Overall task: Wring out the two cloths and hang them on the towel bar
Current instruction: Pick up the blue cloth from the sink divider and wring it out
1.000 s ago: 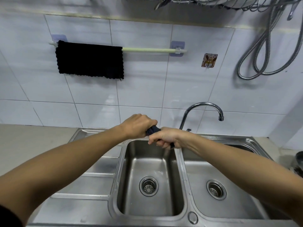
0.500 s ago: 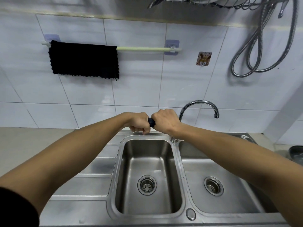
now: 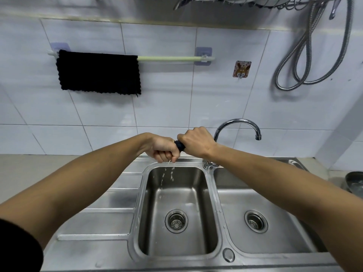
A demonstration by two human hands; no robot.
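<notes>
A dark blue cloth (image 3: 180, 145) is twisted tight between my two fists above the left sink basin (image 3: 176, 203). Only a short stub of it shows between them. My left hand (image 3: 163, 150) grips one end and my right hand (image 3: 196, 142) grips the other, fists touching. Water drips from under my left fist into the basin. A black cloth (image 3: 98, 72) hangs spread over the left part of the pale green towel bar (image 3: 169, 58) on the tiled wall; the bar's right part is bare.
A chrome tap (image 3: 237, 126) arches just right of my right hand. A second sink basin (image 3: 261, 218) lies to the right, a drainboard (image 3: 110, 201) to the left. A metal hose (image 3: 306, 55) loops on the wall; a metal bowl (image 3: 354, 183) sits far right.
My fists have twisted further against each other and risen slightly. Water now drips from the cloth into the left basin.
</notes>
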